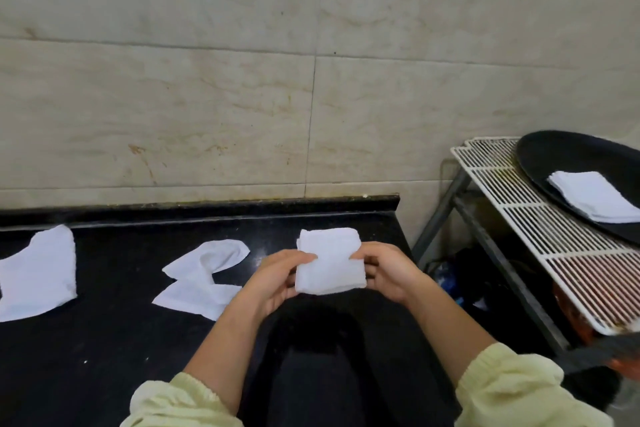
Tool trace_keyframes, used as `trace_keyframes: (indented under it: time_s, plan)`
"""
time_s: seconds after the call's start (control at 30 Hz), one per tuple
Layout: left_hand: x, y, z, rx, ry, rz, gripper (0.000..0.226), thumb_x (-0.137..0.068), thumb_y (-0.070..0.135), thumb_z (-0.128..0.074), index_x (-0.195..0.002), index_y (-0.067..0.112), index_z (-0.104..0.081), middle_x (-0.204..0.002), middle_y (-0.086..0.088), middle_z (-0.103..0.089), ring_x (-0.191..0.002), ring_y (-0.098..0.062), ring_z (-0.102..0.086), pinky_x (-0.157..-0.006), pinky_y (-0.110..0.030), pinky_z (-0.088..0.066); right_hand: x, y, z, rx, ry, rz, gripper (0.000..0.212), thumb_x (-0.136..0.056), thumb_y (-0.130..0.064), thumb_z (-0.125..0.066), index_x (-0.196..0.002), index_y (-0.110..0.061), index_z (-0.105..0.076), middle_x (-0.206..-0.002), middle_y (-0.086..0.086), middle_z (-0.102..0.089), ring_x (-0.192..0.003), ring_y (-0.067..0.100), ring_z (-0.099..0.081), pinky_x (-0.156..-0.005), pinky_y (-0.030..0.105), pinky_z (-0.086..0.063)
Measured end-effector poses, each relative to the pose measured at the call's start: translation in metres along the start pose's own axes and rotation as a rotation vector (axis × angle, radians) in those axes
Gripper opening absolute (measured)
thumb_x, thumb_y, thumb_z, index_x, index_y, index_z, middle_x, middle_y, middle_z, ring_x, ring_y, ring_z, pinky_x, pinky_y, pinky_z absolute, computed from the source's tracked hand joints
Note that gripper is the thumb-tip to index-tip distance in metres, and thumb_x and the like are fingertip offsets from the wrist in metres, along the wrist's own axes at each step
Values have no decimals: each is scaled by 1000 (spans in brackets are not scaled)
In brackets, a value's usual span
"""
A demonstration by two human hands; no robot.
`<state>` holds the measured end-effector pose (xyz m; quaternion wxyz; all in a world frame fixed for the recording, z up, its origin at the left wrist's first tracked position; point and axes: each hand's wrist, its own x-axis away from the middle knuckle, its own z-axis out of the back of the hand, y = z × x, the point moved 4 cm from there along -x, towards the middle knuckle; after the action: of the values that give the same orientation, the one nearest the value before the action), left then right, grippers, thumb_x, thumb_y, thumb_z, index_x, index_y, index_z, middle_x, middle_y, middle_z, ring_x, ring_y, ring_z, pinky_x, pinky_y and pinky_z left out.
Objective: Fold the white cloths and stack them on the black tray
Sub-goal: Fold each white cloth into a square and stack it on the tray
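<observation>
A folded white cloth [329, 262] is held in the air above the black counter's right end. My left hand [273, 279] pinches its left edge and my right hand [388, 270] pinches its right edge, thumbs on top. A crumpled, unfolded white cloth [204, 274] lies on the counter just left of my hands. Another white cloth [38, 274] lies flat at the far left. The black tray [561, 152] sits at the right on a wire rack, with a stack of folded white cloths [595, 196] on it.
The black counter [104, 340] meets a tiled wall [311, 80] behind. A white wire rack [540, 229] on a grey metal frame [440, 215] stands to the right, with a gap between it and the counter. Dark and orange objects lie under the rack.
</observation>
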<state>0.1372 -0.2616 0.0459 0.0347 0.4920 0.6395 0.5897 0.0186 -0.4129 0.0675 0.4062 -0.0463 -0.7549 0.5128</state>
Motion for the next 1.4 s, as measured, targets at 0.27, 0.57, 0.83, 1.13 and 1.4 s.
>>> trace_keyframes:
  time_s: [0.27, 0.57, 0.83, 1.13, 1.4]
  plan:
    - [2, 69, -71, -129, -187, -62, 29, -84, 14, -69, -113, 11, -66, -104, -7, -74, -90, -20, -72, -66, -30, -57, 27, -72, 42, -30, 63, 148, 20, -79, 4, -60, -97, -3, -66, -94, 12, -69, -84, 23, -68, -59, 29, -55]
    - [4, 100, -184, -193, -318, -102, 21, -88, 16, -64, -108, 18, -61, -93, -3, -72, -68, -13, -72, -54, -24, -55, 87, -133, 131, -65, 170, 310, 16, -78, 5, -58, -77, -10, -61, -68, 4, -57, -55, 13, -55, -46, 21, -46]
    - [4, 104, -290, -204, -334, -161, 17, -87, 11, -63, -101, 20, -60, -87, 0, -69, -55, -9, -68, -50, -22, -54, 108, -169, 228, -80, 180, 321, 15, -79, 3, -62, -91, -3, -70, -95, 20, -68, -91, 26, -67, -78, 35, -57]
    - [-20, 80, -414, -147, -263, -162, 25, -90, 8, -62, -114, 17, -62, -97, -5, -70, -71, -16, -67, -52, -25, -56, 112, -208, 351, 5, 311, 300, 23, -79, 6, -68, -99, -7, -68, -103, 13, -71, -96, 24, -68, -80, 35, -58]
    - [-43, 70, -471, -176, -202, -189, 33, -91, 8, -61, -123, 16, -60, -106, -10, -71, -82, -21, -69, -59, -28, -56, 97, -222, 412, 53, 395, 329, 24, -79, 6, -68, -99, -7, -69, -93, 11, -71, -86, 21, -67, -70, 33, -56]
